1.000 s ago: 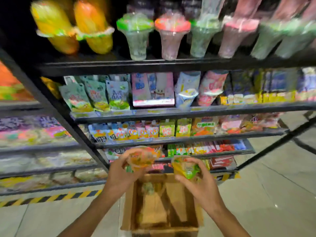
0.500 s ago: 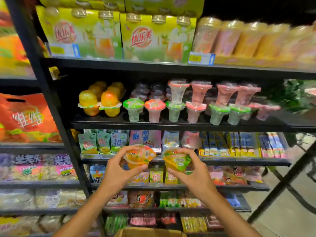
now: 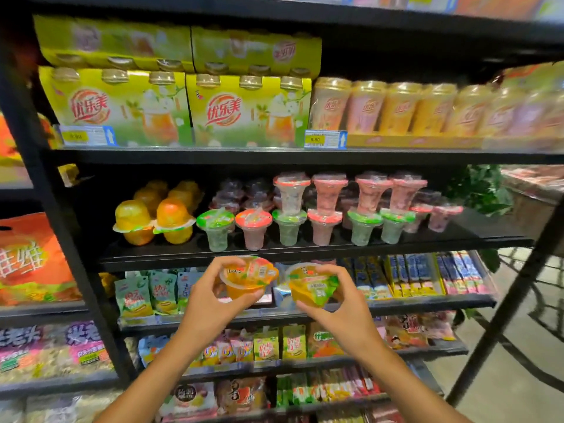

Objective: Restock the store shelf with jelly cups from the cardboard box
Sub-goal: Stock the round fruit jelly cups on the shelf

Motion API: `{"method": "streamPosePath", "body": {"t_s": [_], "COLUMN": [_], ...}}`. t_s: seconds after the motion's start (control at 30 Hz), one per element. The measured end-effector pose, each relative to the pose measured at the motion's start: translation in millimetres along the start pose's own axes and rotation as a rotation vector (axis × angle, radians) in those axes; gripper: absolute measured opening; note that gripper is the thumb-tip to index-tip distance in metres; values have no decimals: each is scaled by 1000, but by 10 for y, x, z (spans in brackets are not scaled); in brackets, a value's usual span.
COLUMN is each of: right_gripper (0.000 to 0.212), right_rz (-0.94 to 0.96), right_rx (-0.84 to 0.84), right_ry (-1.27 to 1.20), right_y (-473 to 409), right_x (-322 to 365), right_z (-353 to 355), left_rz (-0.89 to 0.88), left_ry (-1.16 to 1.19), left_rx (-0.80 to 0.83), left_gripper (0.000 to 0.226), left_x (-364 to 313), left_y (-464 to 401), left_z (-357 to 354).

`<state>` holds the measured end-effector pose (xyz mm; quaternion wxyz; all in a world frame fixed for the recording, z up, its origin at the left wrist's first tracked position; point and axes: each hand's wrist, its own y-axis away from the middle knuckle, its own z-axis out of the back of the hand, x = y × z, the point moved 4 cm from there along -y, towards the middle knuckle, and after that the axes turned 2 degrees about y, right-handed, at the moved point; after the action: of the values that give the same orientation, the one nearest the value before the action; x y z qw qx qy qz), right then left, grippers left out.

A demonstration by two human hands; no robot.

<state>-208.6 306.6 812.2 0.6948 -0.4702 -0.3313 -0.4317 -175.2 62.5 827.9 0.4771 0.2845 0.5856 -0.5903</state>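
My left hand (image 3: pixel 207 297) grips an orange jelly cup (image 3: pixel 247 276) with an orange lid, held just below the front edge of the black jelly shelf (image 3: pixel 274 254). Right beside it, my right hand (image 3: pixel 345 306) grips a yellow jelly cup (image 3: pixel 311 285) with a green and yellow lid, tilted toward me. The two cups are almost touching. On the shelf above stand stacked orange and yellow jelly cups (image 3: pixel 152 218) at the left. The cardboard box is out of view.
Tall stemmed jelly cups (image 3: pixel 290 221) with green and red lids fill the middle and right of that shelf. Yellow drink packs (image 3: pixel 183 108) sit on the shelf above. Snack pouches (image 3: pixel 146 294) fill the shelves below. A black upright post (image 3: pixel 61 209) stands at left.
Both hands have lifted the two jelly cups up from the cardboard box to just under the jelly shelf. My view has tilted upward, and the box has dropped out of sight.
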Motion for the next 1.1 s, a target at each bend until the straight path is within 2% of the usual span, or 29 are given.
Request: {"method": "streamPosePath", "body": {"t_s": [0.23,0.5,0.67,0.9,1.1], "right_gripper": [62,60,56,54,49], "right_rz": [-24,-88,-57,-49,6], "right_rx": [-195,-381,-448,-416,-362], "right_ry": [58,141,178,130,154], "right_y": [-44,-32,-236,-840,-1472], "right_x": [-76,-548,-1086,-1941,-2304], "right_z": [463,1642,2617,4133,4819], "left_rz": [-70,-128,-141,-120,-68], "left_ry": [66,147,154,118,139], "left_rx": [203,320,308,234,153], "left_gripper": [55,53,51,49,47], "left_x": [23,-163,-205,-204,-181], "left_y": [-467,-694,-878,-1322,-1643], "left_z": [-628,-1920,-3036,-4807,-5642]}}
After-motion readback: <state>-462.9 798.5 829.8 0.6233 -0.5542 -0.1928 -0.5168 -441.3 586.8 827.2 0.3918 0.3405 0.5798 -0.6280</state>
